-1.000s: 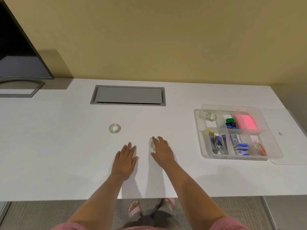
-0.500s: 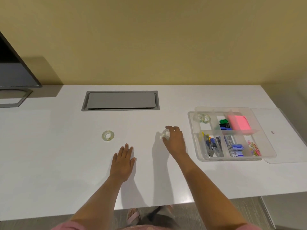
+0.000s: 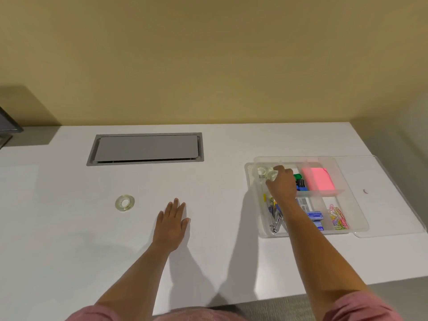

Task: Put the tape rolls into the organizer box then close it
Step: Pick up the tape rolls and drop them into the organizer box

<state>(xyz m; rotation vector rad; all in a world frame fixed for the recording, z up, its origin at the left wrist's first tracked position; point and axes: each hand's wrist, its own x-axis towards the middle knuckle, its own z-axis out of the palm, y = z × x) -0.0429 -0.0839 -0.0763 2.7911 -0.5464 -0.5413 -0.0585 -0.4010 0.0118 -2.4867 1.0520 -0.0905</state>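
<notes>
White desk (image 3: pixel 69 239), yellow wall. Organizer box (image 3: pixel 356 218): open. Right hand (image 3: pixel 281 184) clamped on tape roll (image 3: pixel 271 175) over far-left compartment. Left hand (image 3: pixel 171 224) flat, empty. Second roll (image 3: pixel 124 202) outstanding; lid (image 3: pixel 379 193) unfitted.

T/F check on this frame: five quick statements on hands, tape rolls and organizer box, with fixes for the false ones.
1. The right hand is over the organizer box, at its far-left compartment. True.
2. The left hand holds a tape roll. False: it lies flat and open on the desk.
3. One tape roll lies on the desk, left of the left hand. True.
4. The lid is closed on the box. False: it lies beside the box, on its right.
5. The pink block sits in the box's near-left compartment. False: it is in the far-right one.
</notes>
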